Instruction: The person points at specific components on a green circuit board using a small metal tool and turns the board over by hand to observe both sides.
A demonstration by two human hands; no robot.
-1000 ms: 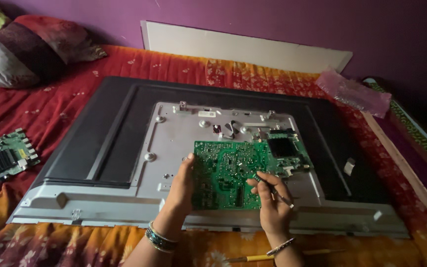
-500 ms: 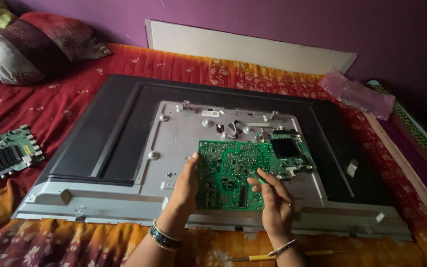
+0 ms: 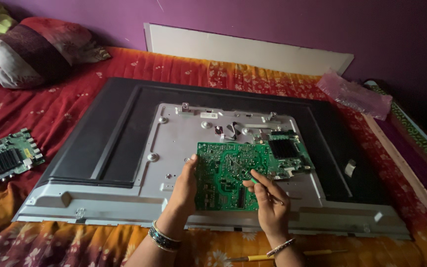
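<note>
From the head camera we look down at our two hands over an opened flat television (image 3: 124, 143) lying face down on a bed (image 3: 45, 109). Our left hand (image 3: 186, 185) has its fingers clenched on the left edge of a green circuit board (image 3: 226, 173), which rests on the television's grey metal back plate (image 3: 174, 148). Our right hand (image 3: 268, 202), at 3 o'clock from the left, pinches a thin tool (image 3: 273, 190) against the board. A second circuit board (image 3: 6, 158) lies at 9 o'clock, and a yellow-handled screwdriver (image 3: 253, 257) at 6 o'clock.
</note>
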